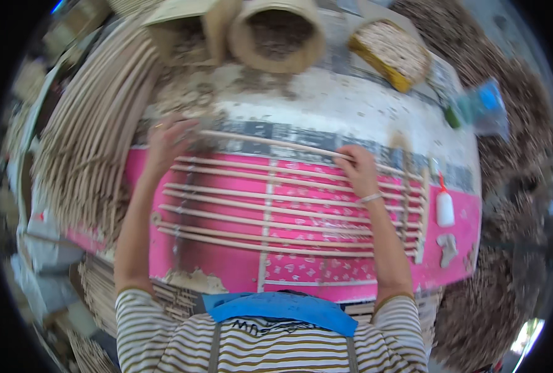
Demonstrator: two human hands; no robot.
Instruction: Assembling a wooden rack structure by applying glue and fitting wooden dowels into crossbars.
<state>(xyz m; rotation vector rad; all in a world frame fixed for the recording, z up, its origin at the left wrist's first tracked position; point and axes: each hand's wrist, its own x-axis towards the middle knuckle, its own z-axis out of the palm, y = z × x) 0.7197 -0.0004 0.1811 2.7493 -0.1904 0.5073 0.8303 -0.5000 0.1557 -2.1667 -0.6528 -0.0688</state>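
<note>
Lying left-to-right, top stick (pixel 270 143) spans left hand (pixel 168 140), right hand (pixel 358 169)

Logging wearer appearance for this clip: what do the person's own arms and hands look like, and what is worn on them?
Both forearms are bare. Short sleeves striped cream and dark end above the elbows, with mustard-coloured cuffs. The right hand has a thin pale band at the wrist. The left hand shows no gloves; it is too blurred to tell if rings are worn.

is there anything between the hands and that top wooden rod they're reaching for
Nothing visible. Both the left hand and the right hand already rest on the topmost rod of the row laid across the pink board.
</note>
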